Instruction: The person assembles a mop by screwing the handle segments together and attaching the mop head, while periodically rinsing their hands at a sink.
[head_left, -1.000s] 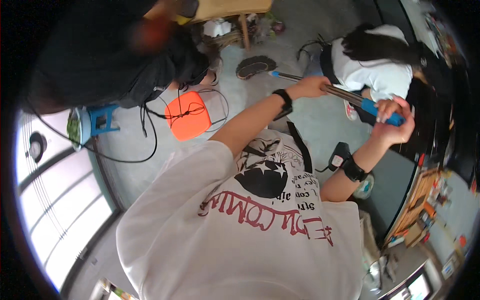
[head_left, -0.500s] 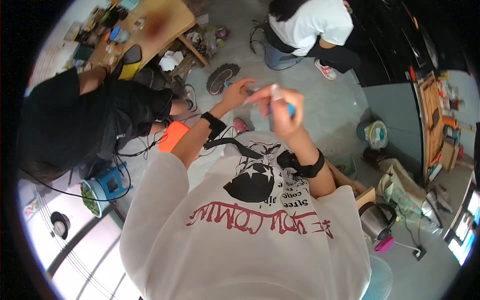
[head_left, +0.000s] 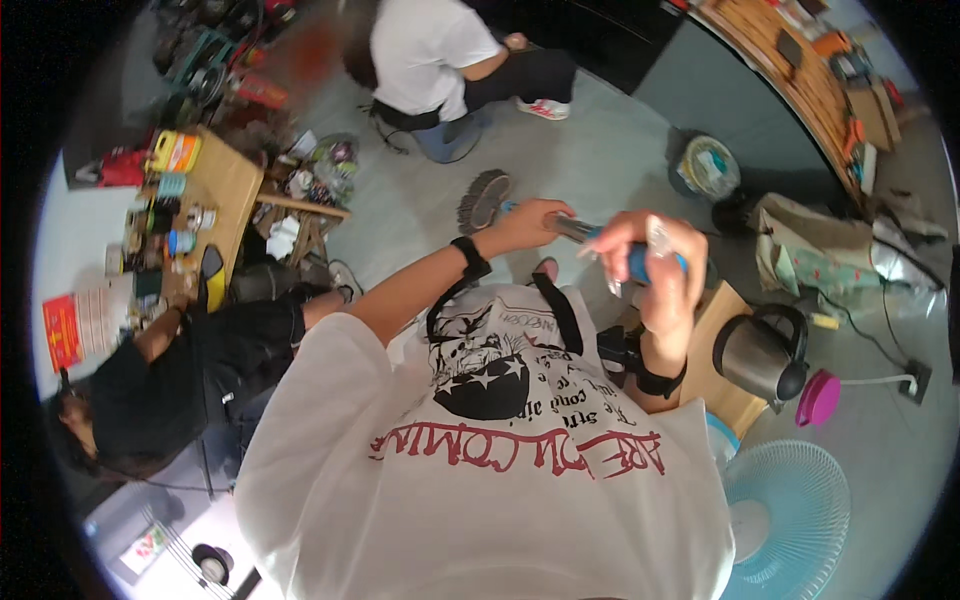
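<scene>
I hold a mop with both hands. Its silver pole (head_left: 573,228) slants from the right hand down past the left to a fuzzy grey mop head (head_left: 485,200) on the floor ahead. My left hand (head_left: 530,222) is wrapped round the pole's lower part, nearer the head. Higher up and closer to me, my right hand (head_left: 660,270) is closed on the blue grip (head_left: 640,262) at the pole's top. A blue joint shows between the head and my left hand. Both wrists wear black bands.
A person in white (head_left: 430,60) sits on a blue stool (head_left: 447,138) ahead. Another in black (head_left: 160,400) is at the left, by a cluttered wooden table (head_left: 225,185). On the right are a bin (head_left: 708,165), a steel kettle (head_left: 760,350) and a blue fan (head_left: 795,510).
The view has swung to the right, so the people and table sit farther left. The mop head has moved right over the floor and turned. Both hands keep their hold.
</scene>
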